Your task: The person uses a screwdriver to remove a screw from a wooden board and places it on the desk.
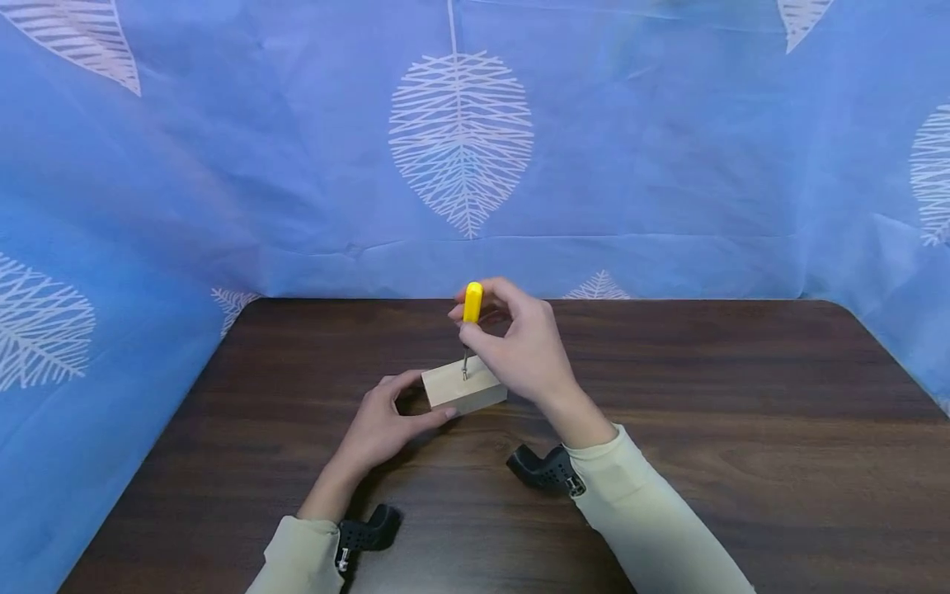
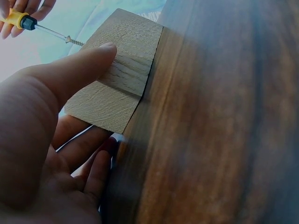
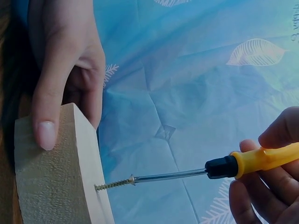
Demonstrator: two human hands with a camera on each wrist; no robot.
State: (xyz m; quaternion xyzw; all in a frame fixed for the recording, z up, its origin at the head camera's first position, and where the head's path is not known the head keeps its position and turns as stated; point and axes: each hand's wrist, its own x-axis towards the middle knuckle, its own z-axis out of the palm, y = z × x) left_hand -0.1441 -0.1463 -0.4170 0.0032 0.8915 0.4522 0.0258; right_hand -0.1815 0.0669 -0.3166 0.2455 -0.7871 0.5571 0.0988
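Note:
A pale wooden block [image 1: 467, 402] lies on the table, gripped at its left end by my left hand [image 1: 382, 425], thumb on the near side. A screw [image 3: 114, 184] stands in the block's top face, with most of its thread showing. My right hand [image 1: 523, 338] holds a screwdriver [image 1: 472, 304] by its yellow handle, upright above the block. In the right wrist view the metal shaft [image 3: 170, 176] meets the screw's head in one line with it. A black collar [image 3: 221, 167] joins shaft and handle. The left wrist view shows the left thumb [image 2: 88, 65] pressing the block.
A dark brown wooden table [image 1: 705, 396] spreads under both arms. Behind it hangs a blue cloth [image 1: 631, 148] with white leaf prints. Black wrist mounts [image 1: 540, 469] sit at the cuffs of the pale sleeves [image 1: 646, 503].

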